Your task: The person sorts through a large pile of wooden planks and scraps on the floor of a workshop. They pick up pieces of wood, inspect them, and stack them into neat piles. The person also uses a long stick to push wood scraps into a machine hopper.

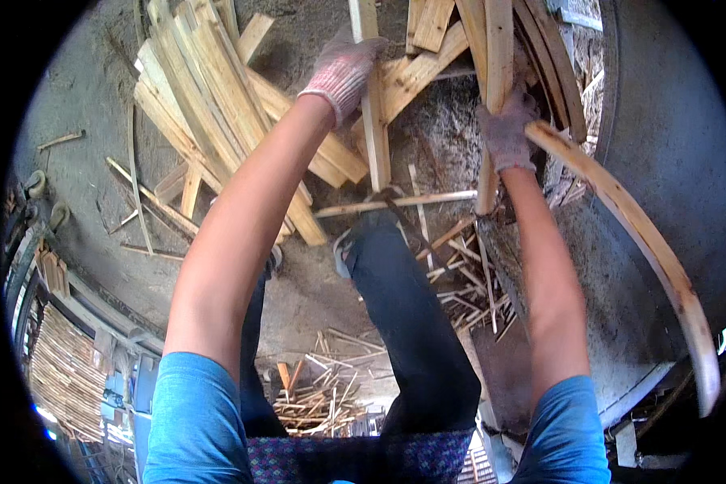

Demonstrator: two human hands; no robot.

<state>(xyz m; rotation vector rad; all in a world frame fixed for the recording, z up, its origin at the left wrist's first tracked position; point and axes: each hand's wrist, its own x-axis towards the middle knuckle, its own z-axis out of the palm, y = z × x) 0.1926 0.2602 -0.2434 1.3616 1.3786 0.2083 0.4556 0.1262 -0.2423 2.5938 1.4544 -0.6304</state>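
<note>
Both of my hands wear dirty knit work gloves. My left hand (344,74) is closed round a long pale wooden board (376,145) that runs down toward my foot. Out to the right, my right hand (508,135) is closed on another upright board (498,52), whose lower end shows below the glove. The fingers there are partly hidden. A further long board (633,218) starts beside the right glove and stretches to the lower right; I cannot tell if the hand touches it. Between the hands, a slanting board (423,77) lies behind the left-hand board.
A big stack of boards (206,89) lies on the dirt floor at the left. Thin scrap sticks (327,403) are heaped below my legs, with more offcuts (472,282) near my knee. A grey metal sheet (669,105) stands at the right, and bundled sticks (64,363) at the lower left.
</note>
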